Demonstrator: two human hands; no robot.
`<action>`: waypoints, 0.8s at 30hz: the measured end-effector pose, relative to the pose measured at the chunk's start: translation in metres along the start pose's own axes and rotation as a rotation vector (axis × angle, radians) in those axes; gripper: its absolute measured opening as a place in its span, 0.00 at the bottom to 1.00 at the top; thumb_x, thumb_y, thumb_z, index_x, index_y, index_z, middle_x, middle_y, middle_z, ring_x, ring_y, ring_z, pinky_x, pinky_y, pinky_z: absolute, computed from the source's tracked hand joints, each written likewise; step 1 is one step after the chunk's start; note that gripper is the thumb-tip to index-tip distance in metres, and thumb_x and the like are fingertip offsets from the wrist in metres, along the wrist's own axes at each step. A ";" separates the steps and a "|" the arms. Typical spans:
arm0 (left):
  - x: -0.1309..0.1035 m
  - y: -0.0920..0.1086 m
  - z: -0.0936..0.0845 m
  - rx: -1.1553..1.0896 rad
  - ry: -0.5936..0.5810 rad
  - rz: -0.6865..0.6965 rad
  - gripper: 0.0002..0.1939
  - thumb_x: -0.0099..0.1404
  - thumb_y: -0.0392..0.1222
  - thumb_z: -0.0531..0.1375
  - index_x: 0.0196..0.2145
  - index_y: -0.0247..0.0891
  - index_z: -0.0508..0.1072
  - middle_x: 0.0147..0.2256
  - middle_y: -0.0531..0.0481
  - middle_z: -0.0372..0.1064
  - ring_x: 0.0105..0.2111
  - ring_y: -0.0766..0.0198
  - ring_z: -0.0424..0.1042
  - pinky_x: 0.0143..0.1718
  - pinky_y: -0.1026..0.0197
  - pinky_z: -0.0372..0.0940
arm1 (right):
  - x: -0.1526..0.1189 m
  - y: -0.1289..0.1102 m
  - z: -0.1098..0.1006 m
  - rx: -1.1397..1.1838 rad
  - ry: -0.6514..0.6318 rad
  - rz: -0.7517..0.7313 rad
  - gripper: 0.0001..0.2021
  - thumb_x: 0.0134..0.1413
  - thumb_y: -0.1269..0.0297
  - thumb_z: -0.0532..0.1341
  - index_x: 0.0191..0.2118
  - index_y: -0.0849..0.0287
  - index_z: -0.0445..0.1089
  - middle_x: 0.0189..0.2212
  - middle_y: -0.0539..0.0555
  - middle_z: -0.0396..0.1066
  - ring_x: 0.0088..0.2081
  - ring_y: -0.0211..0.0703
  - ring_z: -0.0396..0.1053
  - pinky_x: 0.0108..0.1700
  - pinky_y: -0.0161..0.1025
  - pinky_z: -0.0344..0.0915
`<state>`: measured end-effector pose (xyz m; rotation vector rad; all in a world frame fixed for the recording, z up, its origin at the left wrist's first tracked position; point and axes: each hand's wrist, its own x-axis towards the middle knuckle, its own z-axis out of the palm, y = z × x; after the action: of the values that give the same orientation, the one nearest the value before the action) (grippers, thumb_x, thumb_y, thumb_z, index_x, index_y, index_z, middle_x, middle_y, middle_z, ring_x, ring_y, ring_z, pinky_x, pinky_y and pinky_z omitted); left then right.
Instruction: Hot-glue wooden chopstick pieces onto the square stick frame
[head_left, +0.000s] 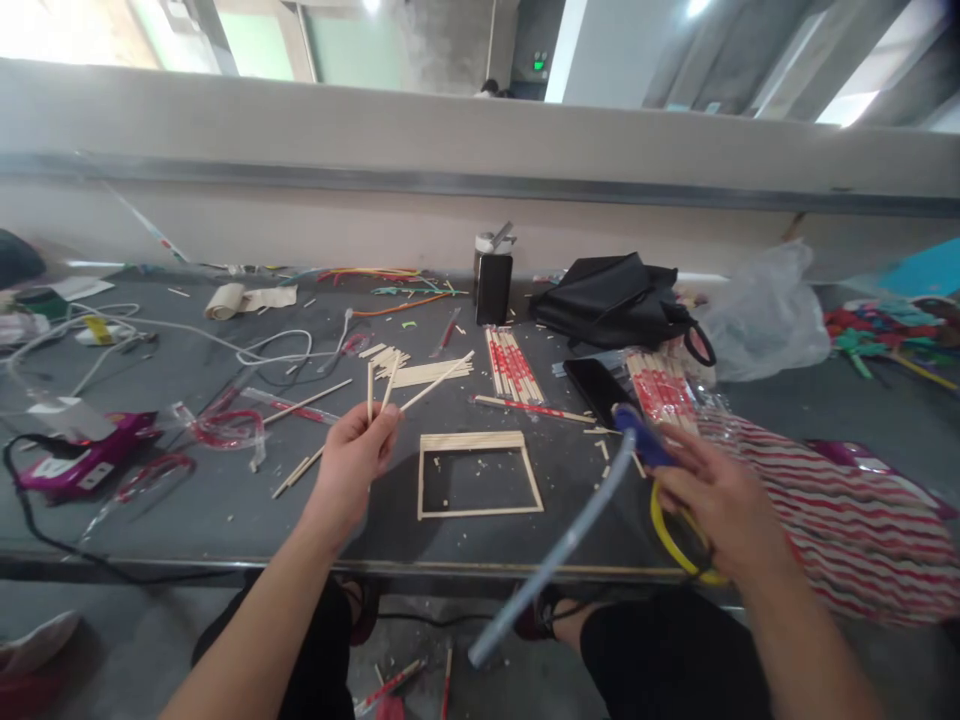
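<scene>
My left hand point(356, 450) is closed around several thin wooden sticks point(439, 380) that fan upward from the fingertips. On the right, my right hand point(720, 490) grips a blue glue gun point(651, 440), slightly blurred, with a long translucent glue stick point(555, 555) extending down and left over the table edge. Between my hands a rectangular frame of wooden sticks point(480, 513) lies flat on the dark table point(300, 520). Its far side is thicker, made of sticks laid side by side. Cut sticks point(431, 373) lie behind it.
Red-wrapped chopstick packs point(514, 365), a dark phone point(596, 390), a black bag point(611, 295) and a bottle point(484, 260) stand or lie farther back. Striped cloth point(840, 510) is at right. White cables point(202, 335) and a purple box point(90, 470) are at left.
</scene>
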<state>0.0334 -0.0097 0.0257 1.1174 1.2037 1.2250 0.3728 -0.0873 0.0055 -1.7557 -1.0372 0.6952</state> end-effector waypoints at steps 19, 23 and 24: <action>0.008 -0.016 -0.004 0.307 0.003 -0.066 0.15 0.56 0.53 0.57 0.27 0.37 0.67 0.26 0.52 0.67 0.20 0.70 0.64 0.15 0.70 0.56 | -0.024 -0.015 0.024 0.122 -0.359 -0.002 0.24 0.55 0.42 0.58 0.35 0.62 0.73 0.25 0.56 0.74 0.24 0.38 0.68 0.24 0.35 0.63; 0.008 -0.019 -0.003 0.359 -0.003 -0.111 0.16 0.55 0.54 0.57 0.27 0.36 0.67 0.31 0.48 0.70 0.23 0.66 0.68 0.16 0.67 0.62 | -0.024 -0.011 0.027 0.069 -0.414 0.002 0.26 0.56 0.40 0.54 0.32 0.61 0.72 0.23 0.55 0.73 0.23 0.38 0.67 0.26 0.35 0.63; 0.007 -0.019 -0.002 0.364 -0.006 -0.119 0.16 0.55 0.54 0.57 0.27 0.36 0.67 0.31 0.47 0.70 0.24 0.65 0.69 0.17 0.66 0.63 | -0.024 -0.011 0.028 0.054 -0.425 0.008 0.26 0.56 0.40 0.54 0.31 0.61 0.71 0.23 0.55 0.73 0.23 0.38 0.67 0.26 0.35 0.64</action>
<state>0.0320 -0.0034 0.0060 1.2897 1.5061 0.9328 0.3349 -0.0940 0.0050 -1.6009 -1.2789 1.1236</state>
